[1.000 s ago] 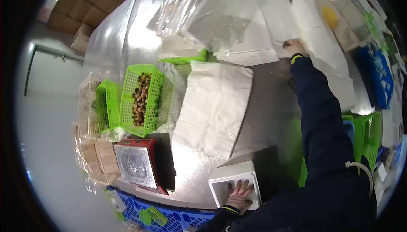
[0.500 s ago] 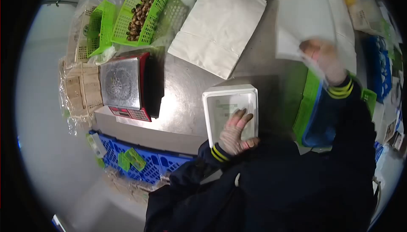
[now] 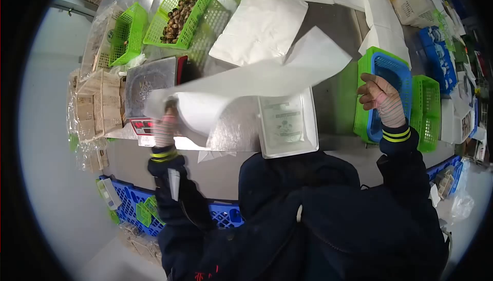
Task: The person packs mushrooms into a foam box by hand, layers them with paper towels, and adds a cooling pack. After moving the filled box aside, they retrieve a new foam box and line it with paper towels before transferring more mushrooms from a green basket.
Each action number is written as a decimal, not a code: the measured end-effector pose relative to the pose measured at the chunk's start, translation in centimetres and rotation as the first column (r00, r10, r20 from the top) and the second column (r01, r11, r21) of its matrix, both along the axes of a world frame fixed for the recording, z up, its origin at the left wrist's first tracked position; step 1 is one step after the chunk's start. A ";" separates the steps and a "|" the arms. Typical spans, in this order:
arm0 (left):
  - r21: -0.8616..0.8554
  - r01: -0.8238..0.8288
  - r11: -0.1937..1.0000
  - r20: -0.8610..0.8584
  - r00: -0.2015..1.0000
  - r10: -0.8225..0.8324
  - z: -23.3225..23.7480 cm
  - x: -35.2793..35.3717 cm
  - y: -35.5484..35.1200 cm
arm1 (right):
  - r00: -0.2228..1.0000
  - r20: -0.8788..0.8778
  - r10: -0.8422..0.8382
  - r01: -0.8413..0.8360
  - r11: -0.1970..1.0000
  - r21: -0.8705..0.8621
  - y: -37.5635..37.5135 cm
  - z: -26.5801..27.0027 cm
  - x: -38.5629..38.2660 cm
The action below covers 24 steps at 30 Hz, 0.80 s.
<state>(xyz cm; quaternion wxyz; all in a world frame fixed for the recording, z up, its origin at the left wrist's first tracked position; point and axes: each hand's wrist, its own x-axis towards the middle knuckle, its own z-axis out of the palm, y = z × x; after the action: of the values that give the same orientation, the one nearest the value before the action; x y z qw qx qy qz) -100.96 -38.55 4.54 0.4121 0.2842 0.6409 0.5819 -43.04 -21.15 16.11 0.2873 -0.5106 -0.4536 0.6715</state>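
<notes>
Grips white sheet [image 3: 251, 82] in left hand [image 3: 165, 126] at nine o'clock; holds right hand [image 3: 381, 97] half-open over blue tub [image 3: 394, 70] at three o'clock

Gripped sheet [image 3: 251, 80]: thin, matt, paper-like. Scale plate [image 3: 148, 78] by grip: scuffed metal. Tabletop [image 3: 233, 132] R of grip: shiny metal. Tray [image 3: 288, 124] farther R: smooth plastic, semi-gloss.

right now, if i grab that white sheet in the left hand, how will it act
The white sheet will probably be floppy, since it bends and billows out from the left hand. It is likely light for its size, as that one hand seems to carry it. It may crease easily, looking thin along its edges.
</notes>
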 end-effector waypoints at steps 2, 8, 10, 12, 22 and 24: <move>0.161 0.196 0.967 -0.078 0.980 -0.185 3.5 -4.9 -3.3 | 0.995 0.097 -0.006 0.003 1.000 0.029 -0.1 1.3 -0.3; -0.646 0.193 0.739 -0.254 0.858 -0.446 12.7 0.6 -9.4 | 0.971 0.234 0.050 -0.052 0.999 0.001 4.6 1.4 -1.5; -0.922 0.030 0.386 -0.264 0.681 -0.683 11.4 1.5 -8.9 | 0.964 0.221 0.150 -0.161 0.986 0.031 7.6 0.3 -4.5; -0.933 -0.156 0.323 -0.347 0.622 -0.702 10.8 2.9 -8.3 | 0.938 0.240 0.252 -0.282 0.954 0.103 11.2 -2.6 -9.3; -0.196 -0.575 0.794 -0.257 0.812 0.525 21.7 4.9 -23.8 | 0.652 0.525 0.546 -0.576 0.808 -0.125 21.7 -16.8 -24.6; -0.281 -0.334 0.900 -0.294 0.922 0.250 13.5 2.6 -34.0 | 0.486 0.690 0.536 -0.725 0.689 -0.024 22.0 -19.8 -26.2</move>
<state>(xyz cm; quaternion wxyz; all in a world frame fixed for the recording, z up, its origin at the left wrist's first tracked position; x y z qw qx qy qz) -98.31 -72.54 17.99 0.2762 0.1833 0.8106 0.4827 -69.25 0.82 -3.68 -0.0915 -0.4600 -0.7661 0.4394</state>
